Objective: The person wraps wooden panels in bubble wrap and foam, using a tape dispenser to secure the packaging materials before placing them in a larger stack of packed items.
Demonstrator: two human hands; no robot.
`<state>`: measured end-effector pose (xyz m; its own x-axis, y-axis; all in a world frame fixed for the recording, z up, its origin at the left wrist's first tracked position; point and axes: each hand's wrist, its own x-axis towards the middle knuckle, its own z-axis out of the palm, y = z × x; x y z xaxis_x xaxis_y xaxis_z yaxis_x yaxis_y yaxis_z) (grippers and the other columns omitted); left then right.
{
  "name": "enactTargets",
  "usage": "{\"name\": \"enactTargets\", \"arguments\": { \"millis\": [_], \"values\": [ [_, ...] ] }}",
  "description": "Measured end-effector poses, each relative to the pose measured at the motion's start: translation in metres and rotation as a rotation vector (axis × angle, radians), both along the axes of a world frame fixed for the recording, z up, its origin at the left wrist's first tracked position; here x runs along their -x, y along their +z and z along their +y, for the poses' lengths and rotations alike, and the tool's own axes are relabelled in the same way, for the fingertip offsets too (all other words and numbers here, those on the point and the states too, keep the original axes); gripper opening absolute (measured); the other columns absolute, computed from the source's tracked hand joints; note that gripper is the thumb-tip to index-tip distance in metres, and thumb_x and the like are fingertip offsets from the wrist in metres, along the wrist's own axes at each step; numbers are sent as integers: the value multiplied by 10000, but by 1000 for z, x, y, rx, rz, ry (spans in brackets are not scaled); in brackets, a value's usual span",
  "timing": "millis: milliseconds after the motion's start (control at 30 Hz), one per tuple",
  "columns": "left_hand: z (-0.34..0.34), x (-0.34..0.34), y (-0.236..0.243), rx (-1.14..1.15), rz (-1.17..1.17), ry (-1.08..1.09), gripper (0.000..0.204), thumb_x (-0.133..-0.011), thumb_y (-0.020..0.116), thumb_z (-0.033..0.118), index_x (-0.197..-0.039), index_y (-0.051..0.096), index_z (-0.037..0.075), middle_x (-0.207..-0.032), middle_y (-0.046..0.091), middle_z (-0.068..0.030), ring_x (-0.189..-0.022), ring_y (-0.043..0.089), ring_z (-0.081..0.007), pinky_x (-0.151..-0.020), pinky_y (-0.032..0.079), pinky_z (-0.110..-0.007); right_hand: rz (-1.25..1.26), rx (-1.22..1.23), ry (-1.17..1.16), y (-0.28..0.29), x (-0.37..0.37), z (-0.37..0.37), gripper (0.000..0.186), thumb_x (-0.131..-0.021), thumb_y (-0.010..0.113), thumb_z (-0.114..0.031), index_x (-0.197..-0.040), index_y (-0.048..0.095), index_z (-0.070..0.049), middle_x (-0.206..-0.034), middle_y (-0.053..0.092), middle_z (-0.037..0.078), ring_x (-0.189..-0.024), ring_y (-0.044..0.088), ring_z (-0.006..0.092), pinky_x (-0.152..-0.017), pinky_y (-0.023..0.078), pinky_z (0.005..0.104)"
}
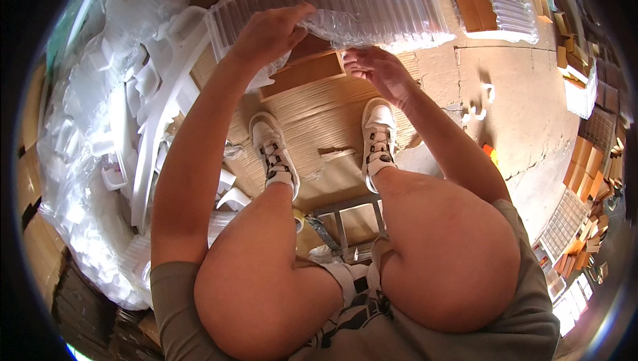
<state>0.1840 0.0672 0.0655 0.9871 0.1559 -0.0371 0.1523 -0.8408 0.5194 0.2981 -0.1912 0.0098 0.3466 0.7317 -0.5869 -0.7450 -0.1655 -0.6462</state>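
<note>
A sheet of clear air-column wrap (372, 2), with inflated ribs, lies over a brown cardboard box (302, 77) on the floor in front of my feet. My left hand (269, 32) is closed on the near edge of the wrap, where loose film bunches under the fingers. My right hand (382, 75) is beside the box's right corner, just below the wrap's edge. Its fingers are loosely bent and a little apart, and I see nothing held in them. The wrap hides much of the box.
Clear plastic bags with white foam pieces (109, 155) heap up on the left. Another box with air-column wrap (508, 2) sits at the far right. Flat cardboard (332, 118) lies under my shoes. Below my legs is a metal frame (342, 225). Cardboard boxes (581, 162) crowd the right edge.
</note>
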Motion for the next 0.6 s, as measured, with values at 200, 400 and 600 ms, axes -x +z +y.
{"name": "enactTargets", "arguments": {
  "millis": [200, 400, 600],
  "values": [
    [1, 2, -2, 29, 11, 0, 433, -954, 633, 153, -1376, 576, 230, -1219, 716, -137, -1124, 681, -375, -968, 546, -489, 169, -122, 66, 4, 61, 12, 614, -987, 586, -75, -1554, 362, -6, -1599, 408, 148, -1432, 436, 336, -1181, 361, 496],
    [8, -2, -1, 44, -17, -15, 402, -976, 600, 131, -1365, 584, 233, -1083, 728, -170, -1016, 705, -376, -872, 550, -487, 191, -40, 19, 1, 71, 29, 541, -977, 591, -72, -1495, 450, 2, -1504, 519, 148, -1337, 530, 324, -1134, 411, 468],
    [18, -8, -3, 48, 59, 46, 337, -1008, 594, 200, -1339, 613, 260, -746, 677, -157, -740, 694, -356, -742, 545, -485, -247, 124, -288, 6, -8, -4, 271, -854, 576, 33, -1107, 664, 74, -1168, 716, 171, -1013, 674, 235, -904, 542, 338]
  ]
}}
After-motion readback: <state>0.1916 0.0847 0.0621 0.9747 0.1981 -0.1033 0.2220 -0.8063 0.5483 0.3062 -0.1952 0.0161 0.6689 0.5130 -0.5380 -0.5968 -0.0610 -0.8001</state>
